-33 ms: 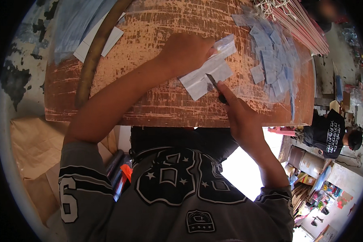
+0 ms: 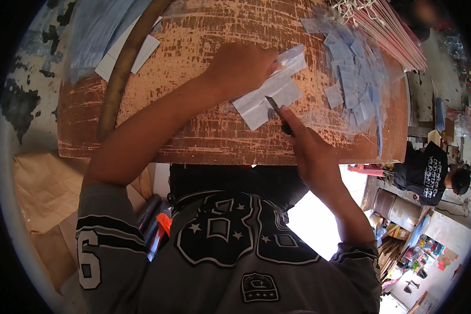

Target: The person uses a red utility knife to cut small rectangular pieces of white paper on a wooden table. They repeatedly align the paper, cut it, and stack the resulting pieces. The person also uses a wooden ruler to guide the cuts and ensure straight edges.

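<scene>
My right hand (image 2: 315, 152) is closed round the dark handle of a cutter knife (image 2: 273, 106), with the index finger stretched along it. The blade tip rests on or just over a whitish, see-through sheet (image 2: 254, 116) lying on the scratched wooden table. Across this sheet runs a slanting, clear, ruler-like strip (image 2: 294, 58). My left hand (image 2: 240, 65) bears down on the strip with curled fingers. Its fingertips are partly hidden.
Cut clear plastic pieces (image 2: 355, 78) lie piled on the right, below a bundle of pink sticks (image 2: 395, 36). At left, a long brown rod (image 2: 121, 78) crosses white cards (image 2: 145, 54) beside bluish plastic sheeting (image 2: 97, 34). A person in black (image 2: 426, 170) is far right.
The knife and my right hand have shifted very slightly to the left. My left hand and the sheet stay where they were.
</scene>
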Tool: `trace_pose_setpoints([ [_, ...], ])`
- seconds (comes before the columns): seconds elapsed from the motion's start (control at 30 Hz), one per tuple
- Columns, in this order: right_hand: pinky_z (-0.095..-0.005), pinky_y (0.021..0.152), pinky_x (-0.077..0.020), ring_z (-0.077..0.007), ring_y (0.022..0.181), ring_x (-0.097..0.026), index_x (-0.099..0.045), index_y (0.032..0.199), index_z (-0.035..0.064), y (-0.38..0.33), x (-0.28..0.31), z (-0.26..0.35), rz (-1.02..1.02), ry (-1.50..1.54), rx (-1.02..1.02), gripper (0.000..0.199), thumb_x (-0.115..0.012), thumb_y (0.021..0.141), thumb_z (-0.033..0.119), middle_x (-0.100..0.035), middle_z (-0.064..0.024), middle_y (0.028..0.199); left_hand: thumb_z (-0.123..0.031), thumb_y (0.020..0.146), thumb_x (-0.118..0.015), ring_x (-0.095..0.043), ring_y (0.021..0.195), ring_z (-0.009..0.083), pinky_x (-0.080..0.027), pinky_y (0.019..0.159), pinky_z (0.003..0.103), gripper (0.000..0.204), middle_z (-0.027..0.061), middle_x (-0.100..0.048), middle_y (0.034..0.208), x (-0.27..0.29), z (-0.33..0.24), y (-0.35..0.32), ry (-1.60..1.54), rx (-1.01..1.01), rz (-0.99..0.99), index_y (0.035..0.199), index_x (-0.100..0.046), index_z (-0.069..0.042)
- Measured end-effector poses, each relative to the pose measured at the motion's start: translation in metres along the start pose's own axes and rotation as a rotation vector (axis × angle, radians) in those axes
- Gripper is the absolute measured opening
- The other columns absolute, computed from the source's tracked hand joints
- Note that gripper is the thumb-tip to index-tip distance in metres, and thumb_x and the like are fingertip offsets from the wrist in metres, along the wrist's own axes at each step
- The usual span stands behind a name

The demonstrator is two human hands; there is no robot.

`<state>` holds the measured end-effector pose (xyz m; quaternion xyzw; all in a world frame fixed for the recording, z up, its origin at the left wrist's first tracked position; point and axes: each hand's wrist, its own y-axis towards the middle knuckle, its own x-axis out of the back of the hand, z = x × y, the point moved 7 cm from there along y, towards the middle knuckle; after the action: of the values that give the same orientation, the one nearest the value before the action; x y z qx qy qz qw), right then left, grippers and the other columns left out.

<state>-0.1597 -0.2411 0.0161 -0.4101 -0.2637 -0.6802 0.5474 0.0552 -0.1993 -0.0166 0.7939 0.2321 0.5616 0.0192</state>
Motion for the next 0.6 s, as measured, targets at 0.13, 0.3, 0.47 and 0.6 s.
trace_pose_setpoints([
  [0.13,-0.0463,0.081,-0.0599,-0.0386,0.094,-0.076,-0.049,0.165,0.0212,0.0017,-0.0056,0.0052,0.014,0.019,0.009,0.069,-0.062,0.102,-0.005,-0.074,-0.0214,0.107,-0.043,0.107,-0.061,-0.073,0.066,0.037,-0.057,0.063,0.052,0.032,0.0146,-0.073,0.073,0.0004,-0.0001,0.0007,-0.007,0.008,0.012,0.11,-0.073,-0.013],
  [0.3,-0.049,0.075,-0.0599,-0.0381,0.089,-0.076,-0.045,0.166,0.0259,0.0021,-0.006,0.0046,0.025,0.005,0.019,0.074,-0.061,0.101,-0.005,-0.072,-0.019,0.104,-0.041,0.107,-0.062,-0.073,0.068,0.0366,-0.057,0.065,0.052,0.03,0.0143,-0.073,0.074,0.0033,-0.0015,-0.0005,-0.009,-0.003,-0.012,0.108,-0.073,-0.013],
  [0.47,-0.0517,0.073,-0.0607,-0.0387,0.084,-0.075,-0.041,0.168,0.0332,0.0024,-0.0091,0.0006,0.021,-0.007,0.033,0.08,-0.059,0.1,-0.004,-0.07,-0.0157,0.1,-0.039,0.106,-0.063,-0.074,0.069,0.0361,-0.057,0.067,0.052,0.028,0.014,-0.073,0.075,0.0026,-0.0002,-0.0008,-0.019,0.018,0.008,0.108,-0.073,-0.013],
  [0.6,-0.0521,0.071,-0.0606,-0.0384,0.08,-0.075,-0.041,0.168,0.0328,0.0034,-0.0069,0.0027,0.01,-0.051,0.06,0.081,-0.059,0.099,-0.005,-0.07,-0.016,0.098,-0.038,0.106,-0.063,-0.074,0.07,0.0362,-0.057,0.067,0.052,0.027,0.0141,-0.074,0.076,0.0037,-0.0022,-0.0005,-0.026,-0.002,-0.01,0.107,-0.073,-0.013],
])
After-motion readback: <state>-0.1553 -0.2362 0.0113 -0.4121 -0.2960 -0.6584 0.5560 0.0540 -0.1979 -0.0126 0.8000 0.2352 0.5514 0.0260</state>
